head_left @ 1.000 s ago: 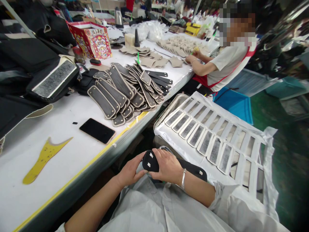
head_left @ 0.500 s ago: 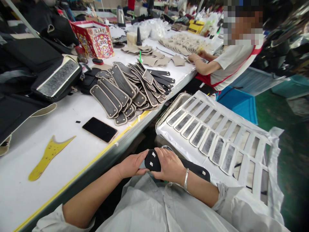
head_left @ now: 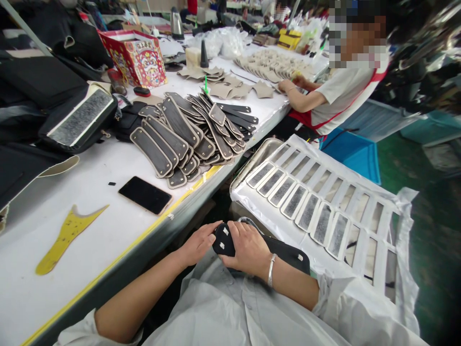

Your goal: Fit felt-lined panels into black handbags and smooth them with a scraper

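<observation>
A long black strap piece (head_left: 286,251) with rounded ends and small metal prongs lies across my lap, low in the middle of the head view. My right hand (head_left: 248,244) is closed over it near its left end, thumb on the near side. My left hand (head_left: 196,245) has its thumb and forefinger at that same end, pinching its edge; the undersides of the fingers are hidden. To the right, a white-covered tray (head_left: 313,235) carries a row of grey-centred rectangular patches (head_left: 308,211) with pale borders.
On the white table (head_left: 90,192) lie a heap of dark riveted straps (head_left: 162,146), a phone (head_left: 144,194) and a yellow template (head_left: 68,238). Black bags (head_left: 39,91) and a red box (head_left: 144,60) stand behind. A co-worker (head_left: 342,96) sits at the right near beige pieces (head_left: 266,65).
My left hand has shifted slightly left and loosened around the strap piece's end, exposing more of its edge. My right hand keeps its hold. The whole view has shifted slightly.
</observation>
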The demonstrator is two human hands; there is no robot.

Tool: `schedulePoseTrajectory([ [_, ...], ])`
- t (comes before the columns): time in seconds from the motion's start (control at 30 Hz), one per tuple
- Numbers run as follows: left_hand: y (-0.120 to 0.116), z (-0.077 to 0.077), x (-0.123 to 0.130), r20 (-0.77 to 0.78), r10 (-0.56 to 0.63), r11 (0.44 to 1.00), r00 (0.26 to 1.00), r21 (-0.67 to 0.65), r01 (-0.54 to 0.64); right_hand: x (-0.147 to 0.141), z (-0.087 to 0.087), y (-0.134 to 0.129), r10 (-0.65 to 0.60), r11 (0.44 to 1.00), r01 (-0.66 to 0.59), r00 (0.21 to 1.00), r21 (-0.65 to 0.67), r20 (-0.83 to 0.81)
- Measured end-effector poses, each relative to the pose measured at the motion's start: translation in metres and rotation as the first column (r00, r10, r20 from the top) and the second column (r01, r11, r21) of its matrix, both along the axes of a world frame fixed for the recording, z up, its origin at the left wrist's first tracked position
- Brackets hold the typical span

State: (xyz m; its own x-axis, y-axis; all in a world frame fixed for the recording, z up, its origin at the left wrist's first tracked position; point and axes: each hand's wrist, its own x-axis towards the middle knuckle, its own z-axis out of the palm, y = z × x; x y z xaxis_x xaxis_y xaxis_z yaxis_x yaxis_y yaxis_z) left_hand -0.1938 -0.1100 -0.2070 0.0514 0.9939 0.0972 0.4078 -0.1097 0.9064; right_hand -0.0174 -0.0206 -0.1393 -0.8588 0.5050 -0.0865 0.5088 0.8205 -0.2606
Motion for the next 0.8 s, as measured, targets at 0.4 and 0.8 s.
schedulePoseTrajectory([
  [0.4, -0.004, -0.002, 0.024, 0.078, 0.078, 0.992, 0.994, -0.109, -0.069, 0.005, -0.003, -0.004, -0.047, 0.999, 0.047, 0.997, -0.003, -0.058],
  [0.8, -0.010, -0.004, 0.028, 0.080, 0.111, 0.988, 0.991, -0.115, -0.101, 0.015, -0.006, 0.005, 0.070, 0.996, -0.075, 0.991, -0.039, -0.118],
])
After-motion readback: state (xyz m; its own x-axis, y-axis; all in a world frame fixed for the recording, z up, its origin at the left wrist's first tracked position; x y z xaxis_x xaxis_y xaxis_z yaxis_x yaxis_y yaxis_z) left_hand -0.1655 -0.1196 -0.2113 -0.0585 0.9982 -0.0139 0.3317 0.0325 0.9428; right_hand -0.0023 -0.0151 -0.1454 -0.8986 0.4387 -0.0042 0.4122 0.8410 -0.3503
